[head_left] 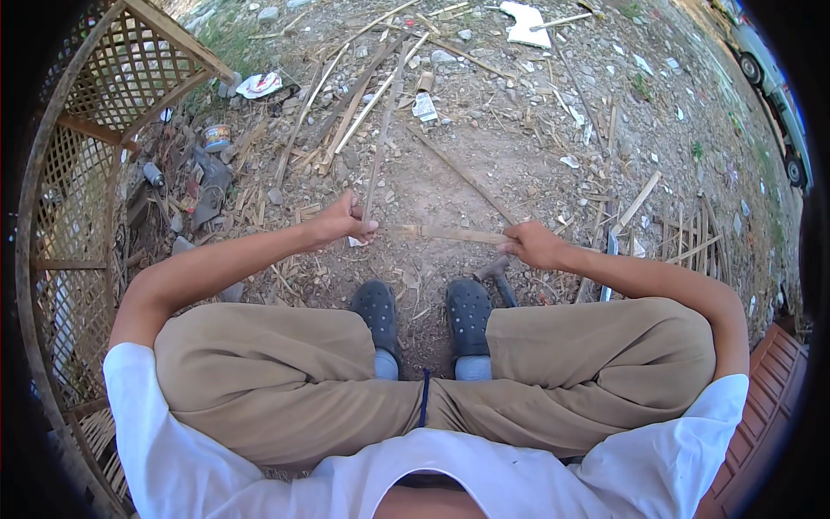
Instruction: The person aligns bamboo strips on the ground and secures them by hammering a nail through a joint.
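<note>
My left hand (pixel 341 221) is closed, its thumb and fingers pinched at the near end of a long thin wooden strip (pixel 382 147) that runs away from me. My right hand (pixel 538 246) grips the right end of a short, flat wooden slat (pixel 458 234), held crosswise in front of my feet. The slat's left end lies close to my left fingertips; whether they touch it I cannot tell. Another thin strip (pixel 462 175) slants from the ground toward my right hand; whether that hand holds it too is hidden. A hammer (pixel 496 278) lies just below my right hand, beside my right shoe.
A wooden lattice panel (pixel 73 264) stands along the left. Loose wooden sticks (pixel 354 112) lie ahead, with more scraps (pixel 692 233) at right. Litter includes a tub (pixel 217 137) and white foam (pixel 525 23). Dark clogs (pixel 469 316) are on my feet. Vehicles (pixel 782 112) stand far right.
</note>
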### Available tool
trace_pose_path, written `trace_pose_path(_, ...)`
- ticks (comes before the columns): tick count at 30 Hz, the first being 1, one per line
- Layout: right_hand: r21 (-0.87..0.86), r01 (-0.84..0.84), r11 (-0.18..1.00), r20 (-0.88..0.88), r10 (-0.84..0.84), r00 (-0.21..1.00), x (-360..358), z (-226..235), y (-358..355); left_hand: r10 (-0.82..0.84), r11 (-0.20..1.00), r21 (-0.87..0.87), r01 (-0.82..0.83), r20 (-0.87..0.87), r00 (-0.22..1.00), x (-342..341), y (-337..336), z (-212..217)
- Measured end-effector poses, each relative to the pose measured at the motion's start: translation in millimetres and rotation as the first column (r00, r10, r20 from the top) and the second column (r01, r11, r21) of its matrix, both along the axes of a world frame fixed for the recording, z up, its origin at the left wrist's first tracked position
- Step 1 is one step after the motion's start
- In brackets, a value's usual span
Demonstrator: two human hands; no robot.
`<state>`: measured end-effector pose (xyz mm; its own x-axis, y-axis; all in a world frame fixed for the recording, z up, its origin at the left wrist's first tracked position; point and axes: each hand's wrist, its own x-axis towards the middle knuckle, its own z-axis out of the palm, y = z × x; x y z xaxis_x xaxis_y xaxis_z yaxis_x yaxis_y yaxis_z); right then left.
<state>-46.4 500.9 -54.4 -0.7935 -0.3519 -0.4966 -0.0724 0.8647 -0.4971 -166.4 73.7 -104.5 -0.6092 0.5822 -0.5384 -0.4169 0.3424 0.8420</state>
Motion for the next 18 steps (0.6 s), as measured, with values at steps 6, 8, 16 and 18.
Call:
trace_pose_path(6,0.015,0.077,0.997,0.003,-0.077,0.997,-4.2,4.4,-7.3,-0.070,0.996,-0.058,0.064,-0.108,0.992,-17.6,1.9,6.3)
trace_pose_path(8,0.005,0.075,0.997,-0.008,-0.075,0.997,-4.5,5.7,-10.4,-0.052,0.998,-0.044,0.045,-0.169,0.984,-15.5,-2.2,2.1)
trace_pose_path(16,0.033,0.070,0.997,0.004,-0.070,0.998,0.7,7.6,-8.5,-0.037,0.996,-0.083,0.031,-0.082,0.996,7.8,-1.1,8.6)
trace_pose_path(18,0.035,0.057,0.998,-0.002,-0.057,0.998,-1.1,10.5,-11.0,-0.031,0.996,-0.085,0.028,-0.034,0.999,10.2,-6.6,7.1)
